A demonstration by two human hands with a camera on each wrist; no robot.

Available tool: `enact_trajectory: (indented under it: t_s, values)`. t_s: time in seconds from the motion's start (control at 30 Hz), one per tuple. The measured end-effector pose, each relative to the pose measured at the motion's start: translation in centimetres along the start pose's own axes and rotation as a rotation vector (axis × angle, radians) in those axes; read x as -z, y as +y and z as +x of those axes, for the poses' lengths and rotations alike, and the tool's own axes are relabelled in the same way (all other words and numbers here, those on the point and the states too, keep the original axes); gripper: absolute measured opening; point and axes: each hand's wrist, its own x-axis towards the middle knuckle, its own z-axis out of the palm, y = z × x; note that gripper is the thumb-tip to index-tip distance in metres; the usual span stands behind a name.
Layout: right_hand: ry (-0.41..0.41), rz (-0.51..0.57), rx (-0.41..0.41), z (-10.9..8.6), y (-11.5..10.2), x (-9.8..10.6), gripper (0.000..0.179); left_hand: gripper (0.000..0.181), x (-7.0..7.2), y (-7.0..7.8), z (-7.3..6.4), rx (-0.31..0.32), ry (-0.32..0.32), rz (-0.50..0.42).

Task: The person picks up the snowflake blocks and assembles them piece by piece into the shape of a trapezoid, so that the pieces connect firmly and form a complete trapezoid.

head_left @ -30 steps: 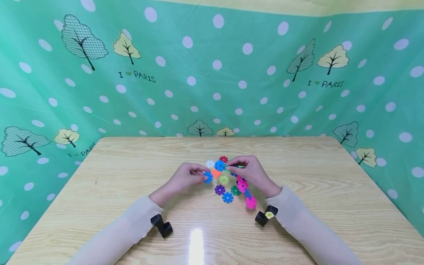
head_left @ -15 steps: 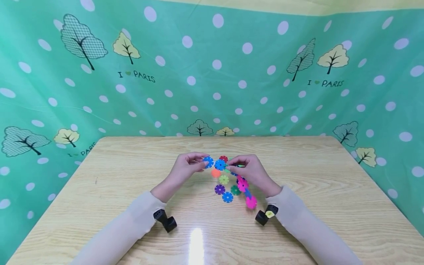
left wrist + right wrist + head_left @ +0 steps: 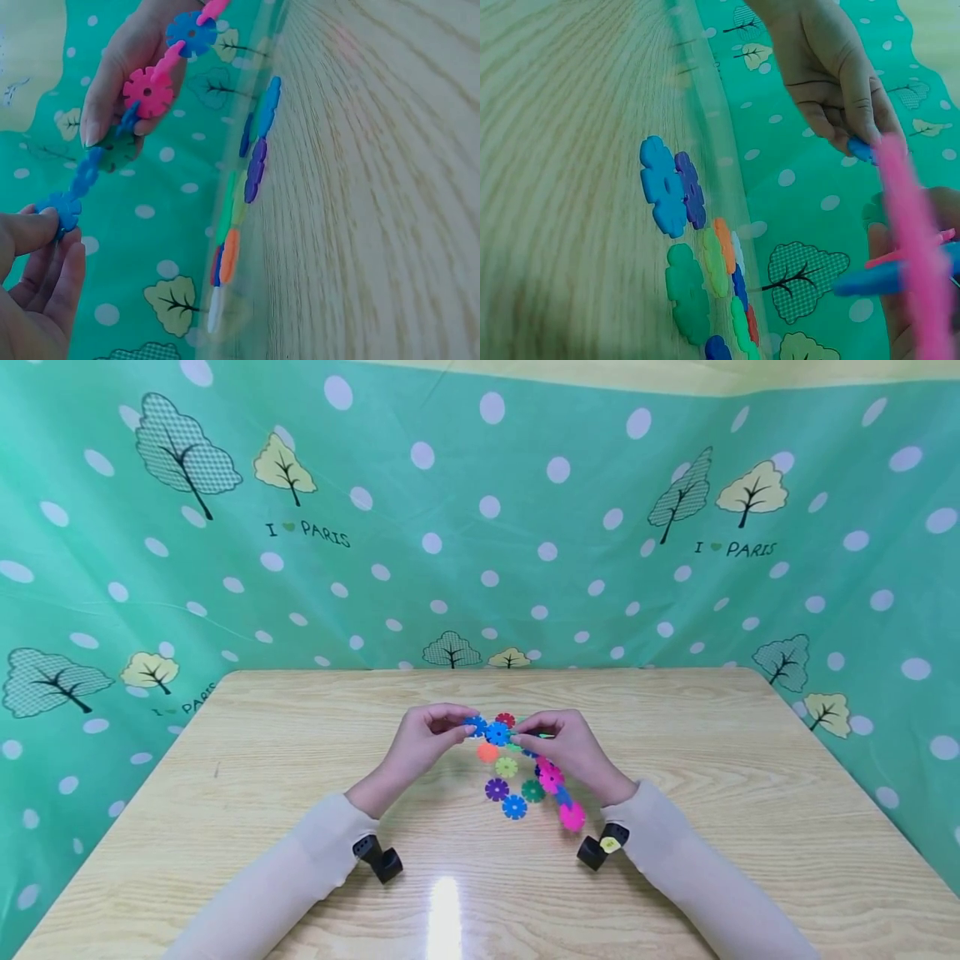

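My left hand [image 3: 423,743] pinches a blue notched snowflake disc [image 3: 64,214] between thumb and fingers. Beside it, at the end of a chain of joined discs, is another blue disc [image 3: 498,733]; the two meet edge to edge, though whether they interlock I cannot tell. My right hand [image 3: 568,747] grips the chain at a green disc [image 3: 116,151], mostly covered by its fingers in the head view. From there the chain hangs toward the near side, with a pink disc [image 3: 551,776], a blue one and a pink end disc [image 3: 572,817].
Loose discs lie on the wooden table [image 3: 262,827] below the hands: orange [image 3: 488,752], yellow-green [image 3: 507,767], purple [image 3: 497,789], blue [image 3: 514,807], green [image 3: 533,791] and red [image 3: 506,720]. A white disc [image 3: 216,309] shows in the left wrist view. A green polka-dot cloth hangs behind.
My left hand has moved away from me and slightly right, bringing its blue disc up against the chain's blue end disc. The right hand has stayed nearly still; the chain's pink end swung slightly.
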Motion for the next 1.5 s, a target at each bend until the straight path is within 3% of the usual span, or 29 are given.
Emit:
enact_trajectory:
  t_s: [0.3, 0.43, 0.57, 0.9, 1.13, 1.5]
  values:
    - [0.001, -0.011, 0.019, 0.1, 0.2, -0.1, 0.014, 0.018, -0.2, -0.1, 0.0, -0.199, 0.002, 0.166]
    - [0.007, -0.004, 0.024, 0.7, 1.9, -0.1, 0.014, 0.019, -0.3, 0.0, 0.0, -0.266, 0.007, 0.216]
    - [0.033, 0.012, 0.036, 1.3, 3.4, -0.1, 0.015, 0.018, -0.4, 0.0, 0.1, -0.305, 0.049, 0.231]
    - [0.100, 0.025, 0.117, 1.1, 3.6, -0.2, 0.016, 0.009, -1.0, -0.1, 0.2, -0.437, 0.130, 0.287]
    - [0.115, 0.048, 0.158, 1.1, 3.7, -0.2, 0.014, 0.012, -1.4, -0.3, 0.3, -0.518, 0.154, 0.314]
    - [0.128, 0.040, 0.156, 0.9, 2.9, -0.3, 0.011, 0.014, -1.6, -0.3, 0.3, -0.580, 0.176, 0.334]
